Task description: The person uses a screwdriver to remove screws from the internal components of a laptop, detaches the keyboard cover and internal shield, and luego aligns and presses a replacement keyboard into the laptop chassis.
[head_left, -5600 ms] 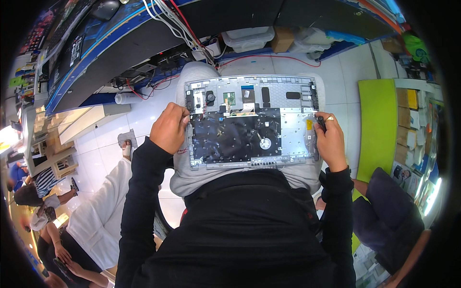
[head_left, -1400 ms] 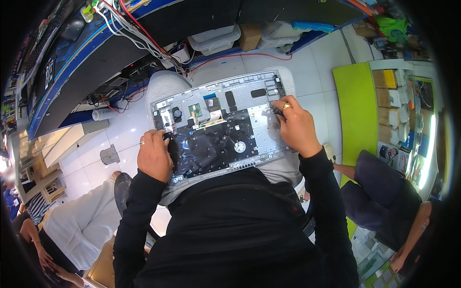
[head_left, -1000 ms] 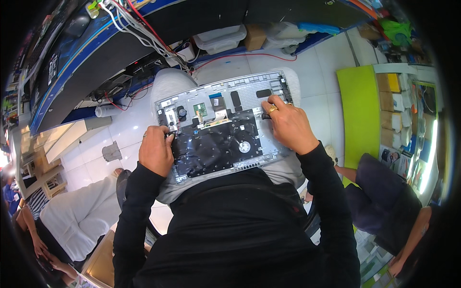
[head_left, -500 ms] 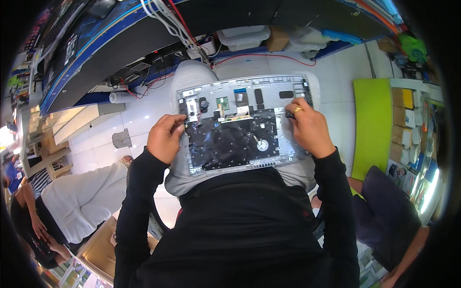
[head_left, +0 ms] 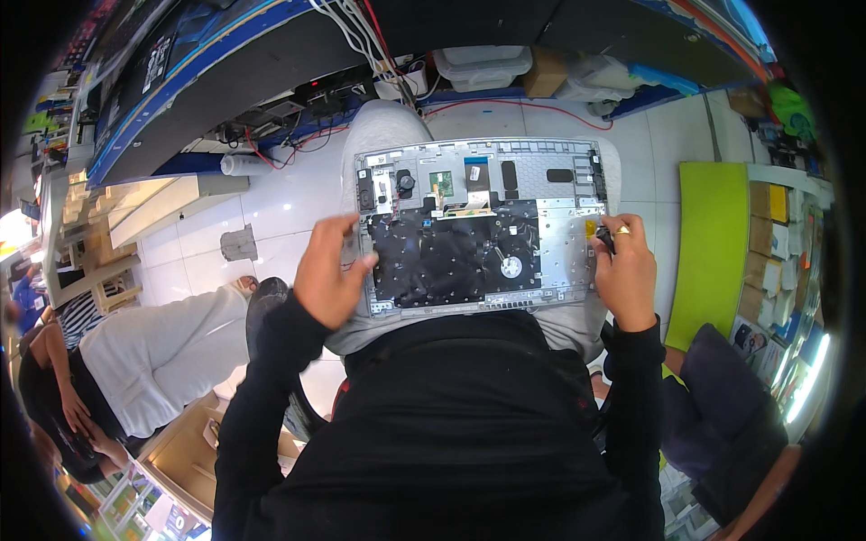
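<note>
A laptop's top case lies across my lap with its inner side up. A black keyboard backing plate covers much of it, beside a bare silver section. A flat ribbon cable shows near its upper middle. My left hand is at the left edge of the case, thumb and fingers apart, holding nothing I can see. At the right edge, my right hand has its fingers closed around a small black object, mostly hidden, its kind unclear.
A dark workbench runs across the far side, with hanging cables and a clear plastic bin under it. A seated person in light trousers is at left. A green panel stands at right, near another person's dark-clothed leg.
My right hand has moved from over the case's silver section out to its right edge. My left hand's fingers have spread farther apart. The case appears slightly farther right in view.
</note>
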Demonstrator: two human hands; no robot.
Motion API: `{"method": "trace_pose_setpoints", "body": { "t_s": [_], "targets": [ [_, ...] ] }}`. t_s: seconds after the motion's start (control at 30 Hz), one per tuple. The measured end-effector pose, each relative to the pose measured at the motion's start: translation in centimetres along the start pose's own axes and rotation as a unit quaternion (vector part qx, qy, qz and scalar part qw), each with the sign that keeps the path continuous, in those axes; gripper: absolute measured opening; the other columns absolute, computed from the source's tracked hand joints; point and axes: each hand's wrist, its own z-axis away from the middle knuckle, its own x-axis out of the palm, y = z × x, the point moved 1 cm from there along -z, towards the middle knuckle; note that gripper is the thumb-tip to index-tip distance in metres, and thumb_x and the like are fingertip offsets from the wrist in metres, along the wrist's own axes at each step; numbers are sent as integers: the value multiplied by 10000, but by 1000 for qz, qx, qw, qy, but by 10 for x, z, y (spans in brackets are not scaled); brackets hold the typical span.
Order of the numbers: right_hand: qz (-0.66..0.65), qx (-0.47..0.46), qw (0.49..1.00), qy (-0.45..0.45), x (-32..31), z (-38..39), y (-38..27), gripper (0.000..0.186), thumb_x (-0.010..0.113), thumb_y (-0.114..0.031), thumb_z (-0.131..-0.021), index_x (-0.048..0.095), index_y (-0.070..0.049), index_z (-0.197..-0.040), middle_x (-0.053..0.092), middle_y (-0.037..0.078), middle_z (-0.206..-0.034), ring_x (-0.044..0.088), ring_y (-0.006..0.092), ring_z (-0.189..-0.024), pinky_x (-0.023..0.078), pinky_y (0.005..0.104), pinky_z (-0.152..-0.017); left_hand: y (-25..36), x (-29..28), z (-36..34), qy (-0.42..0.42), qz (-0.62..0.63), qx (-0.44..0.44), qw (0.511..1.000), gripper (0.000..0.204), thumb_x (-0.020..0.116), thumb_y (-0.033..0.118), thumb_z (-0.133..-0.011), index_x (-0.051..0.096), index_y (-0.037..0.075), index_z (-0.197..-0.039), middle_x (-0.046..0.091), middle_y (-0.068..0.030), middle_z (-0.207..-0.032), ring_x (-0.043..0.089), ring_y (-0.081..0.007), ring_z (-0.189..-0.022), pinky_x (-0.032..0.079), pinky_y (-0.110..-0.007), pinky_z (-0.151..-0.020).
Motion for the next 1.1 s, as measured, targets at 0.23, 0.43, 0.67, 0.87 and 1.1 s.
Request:
{"method": "trace_pose_setpoints", "body": {
  "t_s": [0.23, 0.43, 0.67, 0.87, 1.1],
  "targets": [
    [-99, 90, 991, 8, 9, 1, 20, 268, 696, -115, -970, 664, 53, -1177, 699, 215, -1000, 706, 418, -937, 548, 445, -809, 27, 25, 82, -84, 27, -223, 971, 504, 769, 83, -928, 532, -68, -1346, 628, -142, -1119, 635, -219, -1036, 515, -340, -901],
    [-264, 120, 955, -67, 15, -9, 54, 253, 678, -122, -994, 634, 70, -1154, 681, 103, -871, 656, 192, -759, 528, 338, -706, 6, 37, 70, -65, 122, -227, 964, 365, 677, 183, -1023, 564, -37, -1291, 676, -123, -1099, 677, -219, -894, 559, -338, -802],
    [-530, 242, 804, -120, -26, 16, 14, 214, 640, -136, -1037, 610, 37, -1158, 662, -2, -836, 477, 13, -602, 350, 187, -521, 44, 18, 33, 203, 604, -193, 746, 303, 536, 184, -1108, 534, 14, -1359, 681, -99, -1207, 703, -207, -1013, 597, -348, -873],
    [-596, 229, 769, 9, -34, 31, -31, 262, 605, -116, -1067, 543, 39, -1268, 695, 30, -940, 516, 17, -654, 383, 189, -537, 61, 32, 8, 219, 644, -85, 728, 422, 559, 151, -1097, 431, 69, -1491, 584, -118, -1403, 636, -233, -1212, 552, -416, -990],
    [-579, 190, 793, 7, -20, 47, -46, 258, 678, -87, -1030, 560, 15, -1236, 573, -20, -941, 562, 64, -760, 471, 224, -680, 76, 53, -16, 283, 625, -67, 724, 403, 499, 82, -1104, 455, 6, -1498, 592, -140, -1427, 611, -248, -1270, 503, -408, -1088]
  ]
}}
